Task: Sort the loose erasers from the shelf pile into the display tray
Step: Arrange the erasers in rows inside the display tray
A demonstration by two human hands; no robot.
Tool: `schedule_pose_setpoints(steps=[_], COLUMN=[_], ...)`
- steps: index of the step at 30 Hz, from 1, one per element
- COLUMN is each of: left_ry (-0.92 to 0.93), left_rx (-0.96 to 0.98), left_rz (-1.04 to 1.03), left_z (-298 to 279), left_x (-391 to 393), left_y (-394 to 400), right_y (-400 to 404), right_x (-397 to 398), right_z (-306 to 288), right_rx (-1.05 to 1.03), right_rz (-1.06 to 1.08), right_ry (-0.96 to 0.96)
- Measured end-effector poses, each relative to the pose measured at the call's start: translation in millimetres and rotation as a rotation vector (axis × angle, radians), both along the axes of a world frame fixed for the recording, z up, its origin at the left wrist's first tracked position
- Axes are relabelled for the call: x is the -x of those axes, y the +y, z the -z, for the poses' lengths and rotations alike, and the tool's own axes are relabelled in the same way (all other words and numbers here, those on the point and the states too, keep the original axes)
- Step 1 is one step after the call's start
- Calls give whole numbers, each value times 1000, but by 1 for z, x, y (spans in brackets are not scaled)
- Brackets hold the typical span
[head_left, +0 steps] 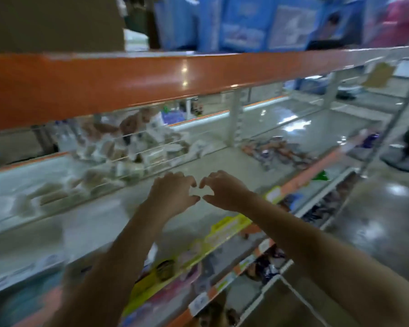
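Orange-edged shelf (109, 83) overhead, both hands (200, 193) hover fingertip to fingertip, curled and seemingly empty, short of the eraser pile (118, 154); reaching in likely comes next.

Blurry head view. Person's left hand (172, 193) & right hand (224, 191) reach side by side over the glossy white store shelf (99, 220), fingers curled, thumb tips touching or nearly so; can't tell if they hold anything. Behind, clear acrylic display tray (151, 156) w/ a pile of wrapped white/brown erasers (118, 152). Orange shelf beam (128, 79) above.
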State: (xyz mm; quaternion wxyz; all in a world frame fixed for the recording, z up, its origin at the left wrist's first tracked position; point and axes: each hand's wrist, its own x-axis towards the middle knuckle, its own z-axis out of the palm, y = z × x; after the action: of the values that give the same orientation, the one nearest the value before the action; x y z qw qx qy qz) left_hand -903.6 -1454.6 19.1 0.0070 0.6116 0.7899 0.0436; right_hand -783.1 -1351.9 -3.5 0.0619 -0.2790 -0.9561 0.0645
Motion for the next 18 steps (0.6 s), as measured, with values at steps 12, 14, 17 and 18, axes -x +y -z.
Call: schedule_pose_setpoints(steps=[12,14,17,18], left_ry=[-92,-84,-69,-60], left_rx=[96,92,56,27], left_rz=[124,148,191,202], left_z=[39,43,49,52], left_x=[-139,-150,-161,-162], left_y=[240,275,328,347], right_y=[212,240,285,300], right_x=[-165,-178,-191,-195], right_z=[23,27,35,38], right_rx=[62,70,110,128], right_rz=[399,433,469,493], right_ry=[-119,-127,-120,-95])
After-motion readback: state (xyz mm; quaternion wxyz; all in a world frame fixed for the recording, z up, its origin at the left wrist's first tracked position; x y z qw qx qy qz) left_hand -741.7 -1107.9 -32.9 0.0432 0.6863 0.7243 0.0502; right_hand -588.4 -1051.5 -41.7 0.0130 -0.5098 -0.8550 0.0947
